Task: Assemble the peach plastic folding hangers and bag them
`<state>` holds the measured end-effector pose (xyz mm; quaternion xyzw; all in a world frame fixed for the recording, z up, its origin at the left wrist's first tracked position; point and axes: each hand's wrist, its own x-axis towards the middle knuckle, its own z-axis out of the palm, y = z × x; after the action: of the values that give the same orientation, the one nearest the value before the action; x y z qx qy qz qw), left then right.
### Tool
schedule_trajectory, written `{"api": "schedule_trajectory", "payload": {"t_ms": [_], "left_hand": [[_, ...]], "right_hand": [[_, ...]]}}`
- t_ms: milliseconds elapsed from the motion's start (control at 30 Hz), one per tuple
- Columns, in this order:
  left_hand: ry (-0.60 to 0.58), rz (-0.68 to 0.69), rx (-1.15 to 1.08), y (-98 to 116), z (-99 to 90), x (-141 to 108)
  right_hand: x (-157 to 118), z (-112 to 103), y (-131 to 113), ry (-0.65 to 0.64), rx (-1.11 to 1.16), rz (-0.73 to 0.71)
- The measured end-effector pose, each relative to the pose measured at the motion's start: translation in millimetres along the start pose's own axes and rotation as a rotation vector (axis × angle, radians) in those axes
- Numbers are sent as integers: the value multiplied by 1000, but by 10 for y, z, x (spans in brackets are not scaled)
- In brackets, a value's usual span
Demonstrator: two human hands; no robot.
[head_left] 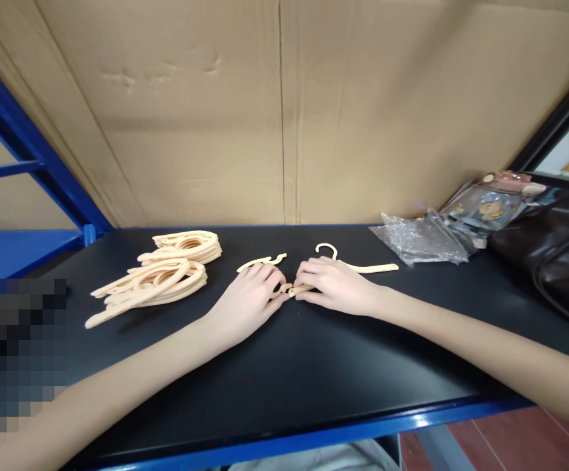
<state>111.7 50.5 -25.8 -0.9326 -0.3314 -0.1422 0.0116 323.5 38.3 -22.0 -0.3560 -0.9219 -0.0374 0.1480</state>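
Observation:
My left hand (248,297) is closed on a cream hanger arm (280,259), most of it under my fingers. Close beside it, my right hand (336,282) grips a cream folding hanger (377,268), whose hook (327,248) and one straight arm stick out beyond the fingers. Between my fingertips the ends of two pieces meet, one small tip (292,292) showing near the right thumb. Whether these ends are joined I cannot tell, as my fingers cover much of them. Both hands rest low over the black tabletop (304,366).
Two stacks of cream hangers, a rear stack (186,245) and a front stack (152,288), lie to the left. Clear plastic bags (424,239) and a dark leather bag (554,255) sit at the right. Cardboard (191,118) walls off the back; a blue frame (34,144) stands left.

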Motion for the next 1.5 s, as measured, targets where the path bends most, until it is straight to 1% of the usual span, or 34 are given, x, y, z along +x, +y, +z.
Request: {"api": "schedule_trajectory", "payload": {"t_ms": [67, 200, 267, 367, 500, 567, 600, 700, 767, 867, 1067, 1267, 1333, 1400, 1500], "left_hand": [[-13, 1, -7, 17, 15, 15], [24, -48, -57, -10, 5, -3], [18, -105, -84, -37, -7, -15], [-22, -185, -129, -62, -31, -22], [-64, -226, -244, -66, -124, -44], [-63, -199, -258, -80, -195, -70], [-64, -163, -232, -91, -229, -84], [-112, -1, -116, -129, -299, -124], [-150, 69, -88, -139, -304, -137], [-164, 71, -98, -118, -265, -132], [-120, -9, -198, -75, -170, -94], [-65, -38, -435, -130, -74, -97], [-24, -24, -424, -157, -28, -106], [28, -24, -364, -170, 9, -116], [62, -77, -292, -138, 23, -126]], "right_hand": [[5, 63, -7, 53, 40, 26], [-8, 147, -20, 138, 224, 100], [-21, 151, -26, 148, 287, 127], [-41, 136, -27, 147, 321, 143], [-55, 131, -19, 146, 341, 149], [-55, 137, -26, 144, 361, 154], [-54, 140, -35, 144, 394, 171], [-50, 154, -79, 139, 608, 278], [-46, 161, -110, 131, 751, 335], [-44, 161, -138, 118, 832, 359], [-42, 147, -141, 100, 895, 409], [-48, 138, -142, 77, 888, 424], [-55, 132, -143, 74, 889, 424], [-59, 128, -144, 72, 890, 429], [-55, 125, -146, 69, 873, 429]]}}
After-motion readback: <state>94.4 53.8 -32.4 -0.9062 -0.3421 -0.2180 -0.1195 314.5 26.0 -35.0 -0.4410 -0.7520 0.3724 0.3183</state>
